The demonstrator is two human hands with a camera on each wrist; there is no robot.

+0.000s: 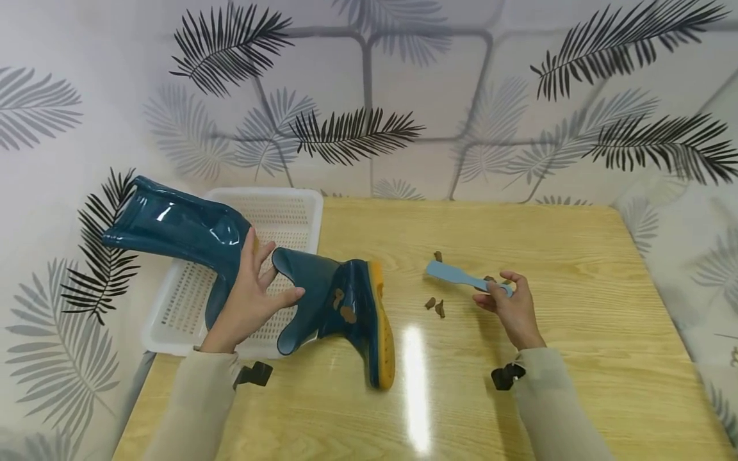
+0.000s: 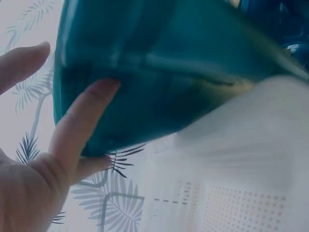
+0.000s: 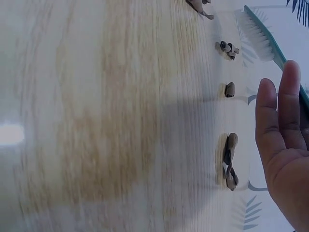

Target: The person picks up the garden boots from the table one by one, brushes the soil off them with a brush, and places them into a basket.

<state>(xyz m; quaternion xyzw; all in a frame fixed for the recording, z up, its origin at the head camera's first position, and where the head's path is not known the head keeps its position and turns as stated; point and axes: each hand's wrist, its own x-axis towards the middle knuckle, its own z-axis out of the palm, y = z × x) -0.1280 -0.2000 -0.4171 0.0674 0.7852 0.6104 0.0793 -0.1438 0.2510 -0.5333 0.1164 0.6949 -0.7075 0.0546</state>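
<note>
A blue-green rain boot with a yellow sole lies on its side on the table, brown patches on it and its opening by the basket's rim. A second rain boot lies in the white basket, its shaft sticking out past the left side. Between the two boots is my left hand, fingers spread and thumb pointing at the first boot's opening. In the left wrist view a fingertip overlaps blue-green boot rubber. My right hand pinches the handle of a light-blue brush, white bristles facing the table.
Several brown crumbs lie on the wooden table near and under the brush. Leaf-patterned fabric hangs behind the table and down its left side.
</note>
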